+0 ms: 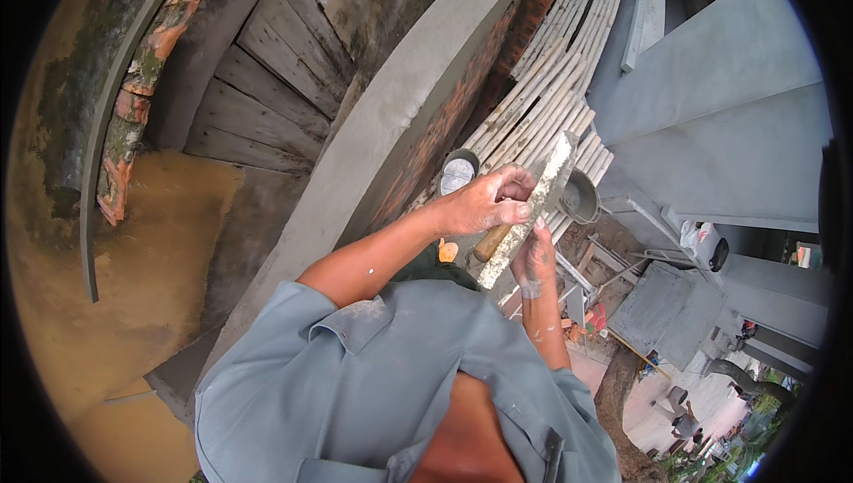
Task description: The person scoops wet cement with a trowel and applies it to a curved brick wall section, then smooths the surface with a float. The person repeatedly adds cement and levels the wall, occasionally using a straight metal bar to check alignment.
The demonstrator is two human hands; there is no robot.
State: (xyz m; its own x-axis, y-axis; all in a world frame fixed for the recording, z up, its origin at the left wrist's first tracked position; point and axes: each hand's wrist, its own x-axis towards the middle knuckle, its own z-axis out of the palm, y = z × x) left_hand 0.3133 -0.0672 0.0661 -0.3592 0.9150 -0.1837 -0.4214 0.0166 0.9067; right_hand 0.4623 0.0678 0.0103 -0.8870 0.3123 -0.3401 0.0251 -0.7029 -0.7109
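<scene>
In front of my chest, a long, narrow plastering float [536, 207] is held at a slant, its edge crusted with pale mortar. A worn wooden handle [492, 242] shows along its left side, near the lower end; whether it is fixed to the float is hidden. My left hand [490, 202] is closed on the float's upper left side, with thumb and curled fingers against it. From the right, my right hand [535, 263] grips the float lower down, its fingers partly hidden. Just beyond are a dark round bucket [581, 197] and a smaller pail [458, 172] with grey-white inside.
Bamboo poles [542, 83] laid side by side form a platform ahead. Along its left runs a brick wall with a smooth grey rendered top [382, 127]. Brown muddy ground [133, 305] lies far below on the left. A grey building wall [711, 127] stands right.
</scene>
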